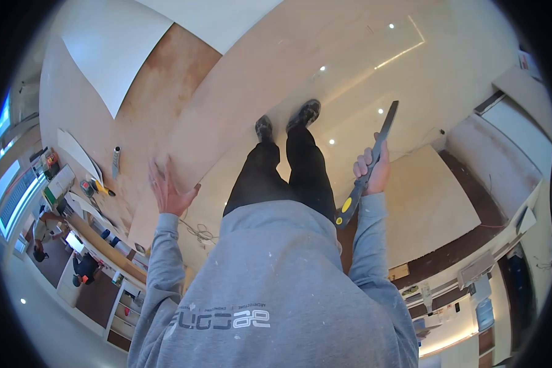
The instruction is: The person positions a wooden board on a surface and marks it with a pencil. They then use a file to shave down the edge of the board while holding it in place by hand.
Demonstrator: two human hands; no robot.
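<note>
My right hand (374, 167) is closed around the middle of a long-bladed hand tool (388, 119) and holds it out to the side. Its narrow dark blade points away from me, and its black-and-yellow handle hangs below my fist. Whether the blade has teeth I cannot make out. My left hand (168, 189) has its fingers spread near the edge of a wooden board (227, 101) on the left, apparently resting on it. Further left on the brown surface lies a slim grey tool (116, 162), perhaps a utility knife.
White sheets (119, 49) cover part of the brown board. A yellow-and-black tool (101, 187) lies at the far left. A cord (201, 233) trails near my left side. Panels (432, 202) lie at right. Two people (84, 270) are in the room at lower left.
</note>
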